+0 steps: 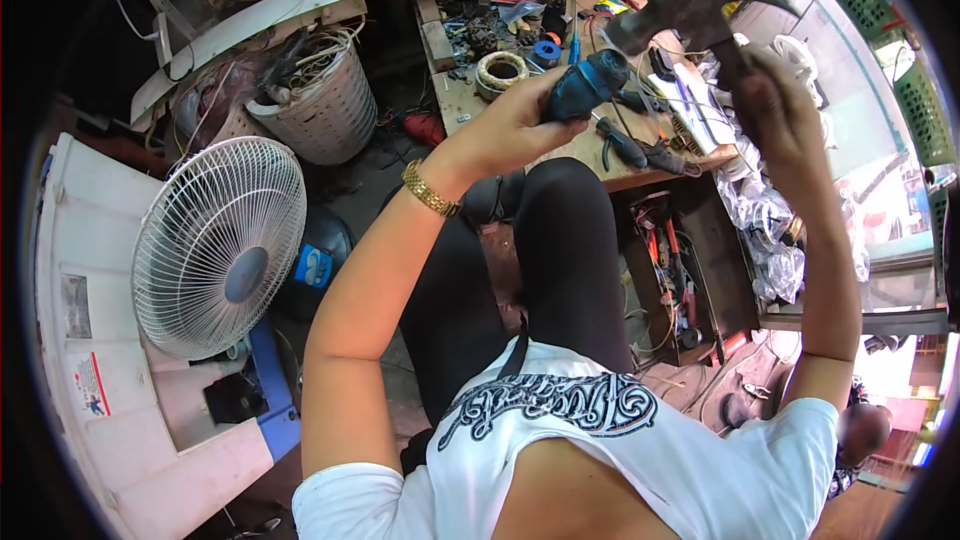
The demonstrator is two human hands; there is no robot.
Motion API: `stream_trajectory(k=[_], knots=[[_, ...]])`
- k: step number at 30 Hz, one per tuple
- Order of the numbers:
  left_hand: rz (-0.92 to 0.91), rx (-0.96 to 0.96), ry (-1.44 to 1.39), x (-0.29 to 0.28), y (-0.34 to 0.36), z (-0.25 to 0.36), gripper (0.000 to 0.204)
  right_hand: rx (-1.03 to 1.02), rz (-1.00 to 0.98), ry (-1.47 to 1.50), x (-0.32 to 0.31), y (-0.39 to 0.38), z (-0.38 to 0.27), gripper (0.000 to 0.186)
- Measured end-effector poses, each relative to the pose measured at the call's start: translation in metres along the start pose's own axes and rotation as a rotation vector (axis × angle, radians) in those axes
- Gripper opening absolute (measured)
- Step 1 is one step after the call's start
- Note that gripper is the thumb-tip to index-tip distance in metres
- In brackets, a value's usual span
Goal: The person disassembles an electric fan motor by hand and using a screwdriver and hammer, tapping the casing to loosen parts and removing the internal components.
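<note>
My left hand (525, 118) is closed around a dark blue-green cylindrical piece (592, 82), its rounded end pointing away from my wrist. My right hand (778, 112), raised on the right, grips the handle of a claw hammer (705, 5). The hammer's striking face hangs just above the cylinder's end, and its claw points right; whether face and cylinder touch I cannot tell. Below my hands on the wooden bench (456, 100) lie dark-handled pliers (622, 145). Left of the cylinder are a ring-shaped wound coil (502, 70) and a blue spool (547, 52).
Under the bench, an open drawer (712, 305) holds red-handled tools. A white fan (220, 245) and a white basket of cables (330, 105) stand at left. Plastic-wrapped items (775, 225) crowd the right side. Cables and small parts lie on the floor at lower right.
</note>
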State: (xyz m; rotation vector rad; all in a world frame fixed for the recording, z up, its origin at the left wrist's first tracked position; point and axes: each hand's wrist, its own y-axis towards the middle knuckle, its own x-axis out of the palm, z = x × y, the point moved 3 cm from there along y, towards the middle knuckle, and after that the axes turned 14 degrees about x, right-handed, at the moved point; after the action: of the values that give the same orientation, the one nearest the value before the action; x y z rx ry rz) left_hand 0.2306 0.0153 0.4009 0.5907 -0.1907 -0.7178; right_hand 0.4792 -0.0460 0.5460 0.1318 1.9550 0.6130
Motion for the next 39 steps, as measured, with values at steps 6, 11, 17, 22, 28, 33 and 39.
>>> stream_trajectory(k=[6, 11, 17, 22, 28, 33, 39], knots=[[0.032, -0.035, -0.112, -0.002, 0.003, -0.004, 0.023, 0.094, -0.271, 0.347, -0.01, 0.002, -0.011, 0.036], [-0.025, 0.01, -0.019, 0.006, 0.015, -0.005, 0.023, 0.314, -0.172, 0.634, -0.043, 0.005, 0.031, 0.038], [0.019, -0.077, -0.047, -0.006, 0.01, -0.013, 0.026, 0.175, -0.069, 0.228, 0.014, 0.0, 0.029, 0.045], [0.044, -0.101, -0.026, -0.009, 0.009, -0.014, 0.03, 0.418, -0.053, 0.439, 0.072, 0.024, 0.062, 0.046], [0.104, -0.05, -0.132, -0.003, 0.016, -0.016, 0.039, 0.426, -0.272, -0.038, 0.27, -0.035, 0.128, 0.038], [0.074, 0.119, -0.004, 0.0, 0.031, -0.022, 0.04, 0.189, -0.162, -0.002, 0.295, -0.009, 0.161, 0.036], [0.046, 0.1, 0.451, -0.012, 0.018, -0.021, 0.034, 0.134, -0.365, 0.61, 0.105, 0.104, 0.034, 0.051]])
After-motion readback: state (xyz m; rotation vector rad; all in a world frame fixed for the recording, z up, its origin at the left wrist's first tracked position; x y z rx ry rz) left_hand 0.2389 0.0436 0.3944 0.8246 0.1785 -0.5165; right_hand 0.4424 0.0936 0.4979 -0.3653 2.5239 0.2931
